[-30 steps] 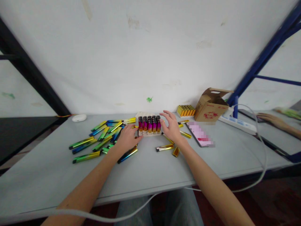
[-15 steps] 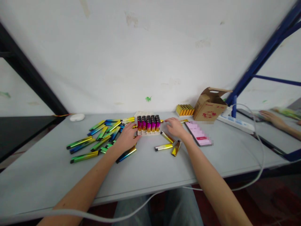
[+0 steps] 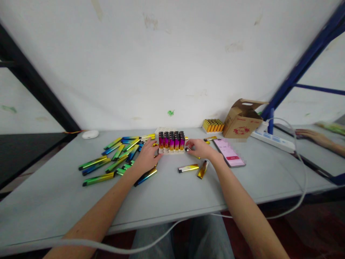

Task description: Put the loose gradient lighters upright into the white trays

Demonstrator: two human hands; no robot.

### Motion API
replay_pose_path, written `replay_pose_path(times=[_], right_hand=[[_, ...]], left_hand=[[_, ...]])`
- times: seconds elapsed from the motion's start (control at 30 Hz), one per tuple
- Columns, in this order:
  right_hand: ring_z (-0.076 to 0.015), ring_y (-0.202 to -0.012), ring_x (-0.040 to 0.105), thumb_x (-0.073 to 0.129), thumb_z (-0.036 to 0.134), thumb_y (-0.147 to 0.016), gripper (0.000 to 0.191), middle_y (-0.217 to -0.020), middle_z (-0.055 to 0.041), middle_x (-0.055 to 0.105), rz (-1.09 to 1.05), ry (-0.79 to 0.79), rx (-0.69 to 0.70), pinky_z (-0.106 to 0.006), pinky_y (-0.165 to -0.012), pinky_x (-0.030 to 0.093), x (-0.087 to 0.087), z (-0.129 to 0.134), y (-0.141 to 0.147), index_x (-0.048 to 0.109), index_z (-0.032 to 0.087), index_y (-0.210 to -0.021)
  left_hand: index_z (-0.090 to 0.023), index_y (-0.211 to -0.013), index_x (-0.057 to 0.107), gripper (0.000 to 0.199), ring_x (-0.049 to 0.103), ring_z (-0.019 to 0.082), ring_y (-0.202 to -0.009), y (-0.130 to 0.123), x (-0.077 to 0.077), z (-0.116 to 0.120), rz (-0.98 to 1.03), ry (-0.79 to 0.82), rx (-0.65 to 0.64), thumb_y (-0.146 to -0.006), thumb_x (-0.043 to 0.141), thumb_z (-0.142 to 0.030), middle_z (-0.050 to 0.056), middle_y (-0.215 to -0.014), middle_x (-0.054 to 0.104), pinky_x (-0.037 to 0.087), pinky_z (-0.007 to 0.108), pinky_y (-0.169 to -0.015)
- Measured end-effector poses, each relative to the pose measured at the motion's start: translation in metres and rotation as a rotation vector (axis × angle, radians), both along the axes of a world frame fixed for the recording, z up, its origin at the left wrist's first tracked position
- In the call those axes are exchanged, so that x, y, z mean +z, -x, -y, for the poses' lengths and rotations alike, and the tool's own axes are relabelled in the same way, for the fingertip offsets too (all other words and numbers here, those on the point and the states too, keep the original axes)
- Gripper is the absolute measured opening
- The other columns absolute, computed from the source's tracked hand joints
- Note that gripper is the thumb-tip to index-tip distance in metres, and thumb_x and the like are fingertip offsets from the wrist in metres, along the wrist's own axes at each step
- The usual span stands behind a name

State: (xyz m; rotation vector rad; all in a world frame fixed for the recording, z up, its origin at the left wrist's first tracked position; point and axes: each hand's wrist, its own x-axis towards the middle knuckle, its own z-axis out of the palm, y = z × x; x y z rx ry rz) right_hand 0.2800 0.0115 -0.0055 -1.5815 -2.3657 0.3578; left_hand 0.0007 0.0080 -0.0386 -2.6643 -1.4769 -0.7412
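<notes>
On the left, shiny green and blue lighters (image 3: pixel 93 163) lie in a messy bunch on the table (image 3: pixel 107 205). Next comes the left hand (image 3: pixel 147 158). It has stayed by the white holder (image 3: pixel 174 152), with its fingers a bit spread and its thumb at the near left corner. I cannot tell if it grips anything. Purple lighters (image 3: pixel 171 141) stand up in the holder, and the holes along its front have none in them.

The big change is the right hand (image 3: pixel 198 146). It was up by the holder's right side, but now it has come down to a gold lighter (image 3: pixel 188 149) just beside the holder. So it is now busy with a loose lighter. Its fingers are bent around one end, but I cannot tell if they grip it. Two more gold lighters (image 3: pixel 188 168) lie nearer. Farther right is a phone (image 3: pixel 229 153).
</notes>
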Motion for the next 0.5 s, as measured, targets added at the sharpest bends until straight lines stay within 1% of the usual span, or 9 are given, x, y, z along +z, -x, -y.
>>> replay_pose_path(times=[0.13, 0.23, 0.3, 0.4, 0.47, 0.5], right_hand=[[-0.0225, -0.089, 0.066, 0.059, 0.027, -0.085, 0.026, -0.099, -0.0089, 0.072, 0.079, -0.083, -0.113, -0.03, -0.078, 0.046, -0.002, -0.001, 0.002, 0.066, 0.018, -0.108], [-0.0235, -0.091, 0.065, 0.056, 0.032, -0.087, 0.027, -0.097, -0.0096, 0.072, 0.096, -0.1, -0.131, -0.031, -0.08, 0.046, -0.002, 0.001, 0.007, 0.065, 0.017, -0.108], [-0.0247, -0.093, 0.065, 0.053, 0.033, -0.088, 0.028, -0.098, -0.0104, 0.072, 0.089, -0.109, -0.132, -0.033, -0.082, 0.046, -0.001, 0.003, 0.01, 0.065, 0.017, -0.108], [-0.0257, -0.101, 0.063, 0.052, 0.024, -0.086, 0.032, -0.106, -0.0121, 0.071, 0.058, -0.138, -0.118, -0.035, -0.089, 0.045, -0.001, 0.004, 0.013, 0.063, 0.014, -0.114], [-0.0266, -0.111, 0.059, 0.056, 0.023, -0.081, 0.041, -0.118, -0.0136, 0.067, 0.035, -0.165, -0.054, -0.037, -0.097, 0.042, -0.002, 0.003, 0.014, 0.058, 0.013, -0.121], [-0.0278, -0.116, 0.056, 0.06, 0.025, -0.079, 0.049, -0.123, -0.0151, 0.064, 0.027, -0.178, -0.013, -0.039, -0.102, 0.039, -0.004, 0.003, 0.014, 0.055, 0.011, -0.126]], left_hand=[[-0.014, -0.098, 0.072, 0.029, 0.046, 0.035, -0.129, 0.0, 0.002, 0.0, -0.01, 0.0, -0.004, -0.083, 0.053, -0.032, 0.017, -0.126, 0.061, 0.031, 0.059, -0.113], [-0.015, -0.099, 0.072, 0.03, 0.047, 0.034, -0.128, -0.001, 0.004, 0.001, -0.03, -0.007, -0.003, -0.083, 0.054, -0.032, 0.016, -0.125, 0.062, 0.031, 0.059, -0.113], [-0.015, -0.101, 0.072, 0.03, 0.048, 0.034, -0.127, -0.002, 0.005, 0.002, -0.032, -0.011, -0.003, -0.083, 0.054, -0.031, 0.016, -0.127, 0.061, 0.031, 0.058, -0.114], [-0.015, -0.101, 0.073, 0.031, 0.048, 0.033, -0.127, -0.001, 0.004, 0.001, -0.028, -0.011, -0.012, -0.083, 0.054, -0.03, 0.016, -0.128, 0.061, 0.03, 0.057, -0.114], [-0.015, -0.101, 0.073, 0.031, 0.049, 0.033, -0.126, -0.001, 0.002, 0.0, -0.025, -0.02, -0.009, -0.083, 0.054, -0.031, 0.016, -0.127, 0.062, 0.028, 0.058, -0.115], [-0.016, -0.101, 0.073, 0.031, 0.05, 0.033, -0.125, 0.0, 0.001, 0.0, -0.021, -0.027, 0.0, -0.083, 0.054, -0.032, 0.016, -0.126, 0.063, 0.027, 0.059, -0.115]])
